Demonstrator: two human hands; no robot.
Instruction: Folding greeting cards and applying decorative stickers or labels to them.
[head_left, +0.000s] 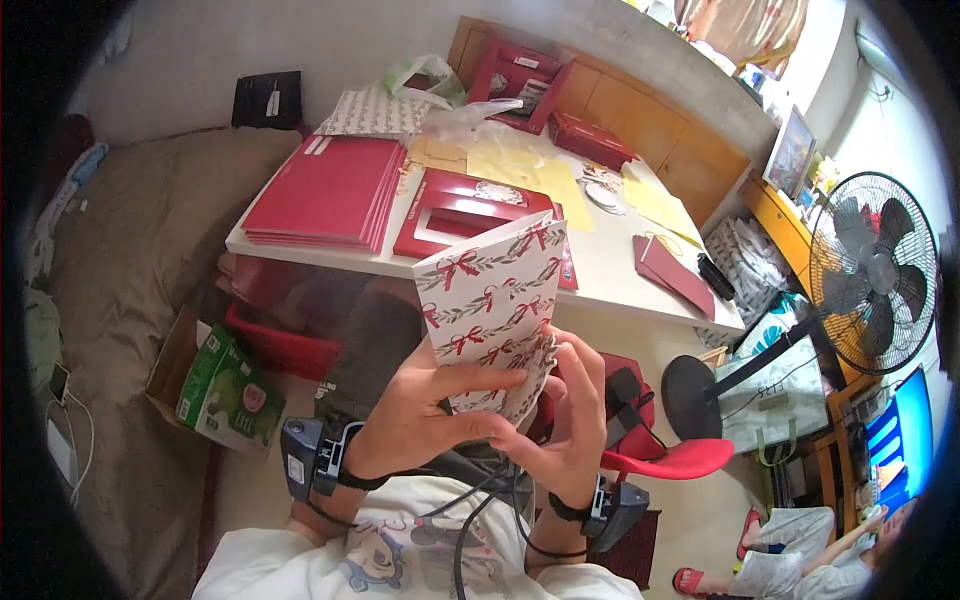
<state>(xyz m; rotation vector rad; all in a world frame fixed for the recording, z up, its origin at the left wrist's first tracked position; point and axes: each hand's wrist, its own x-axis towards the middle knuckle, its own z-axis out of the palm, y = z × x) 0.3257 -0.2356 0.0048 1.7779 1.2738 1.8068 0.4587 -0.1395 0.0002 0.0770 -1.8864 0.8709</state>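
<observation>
My left hand (431, 401) grips the lower part of a folded piece of white card (487, 315) printed with red bows and leafy garlands. It stands up before my chest, its top edges apart. My right hand (574, 420) is at its lower right side, with the fingers around a patterned piece with a scalloped edge (531, 382). Whether that piece is joined to the card is hidden by my fingers. Behind the card, a dark red flat box with cut-out windows (480, 199) lies on the white table (600, 300). A stack of red card sheets (326, 191) is to its left.
Yellow paper (517, 176), maroon card strips (673, 274) and a black stapler-like object (716, 276) lie on the table. A standing fan (877, 274) and red chair (675, 457) are at right. A green carton (225, 397) stands left. Another person (795, 555) is at lower right.
</observation>
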